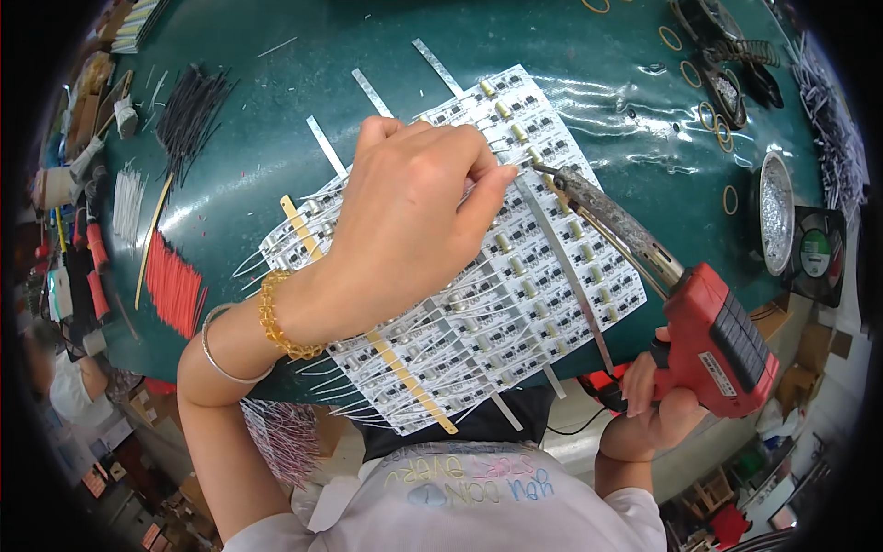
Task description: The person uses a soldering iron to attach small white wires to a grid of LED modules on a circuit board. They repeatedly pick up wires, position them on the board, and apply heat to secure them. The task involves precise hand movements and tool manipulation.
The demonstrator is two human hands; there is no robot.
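A large sheet of white circuit boards [552,313] lies tilted on the green table, with rows of small black and yellowish parts. My left hand [414,189] is over its upper half, thumb and forefinger pinched on a thin wire, mostly hidden by the fingers. In my right hand [667,396] is a red soldering gun [722,345], its hot tip touching the sheet close beside my left fingertips. Many thin white wires [340,377] stick out from the rows on the left. Metal strips [566,258] and yellow strips [409,382] lie across or under the sheet.
On the left are bundles of black wires [190,115], red wires [175,285] and white wires [129,202], with red-handled tools [97,262] beyond. At right stand a metal bowl [775,212], a solder spool [817,253] and a coiled iron stand [740,53]. Rubber bands [722,138] lie nearby.
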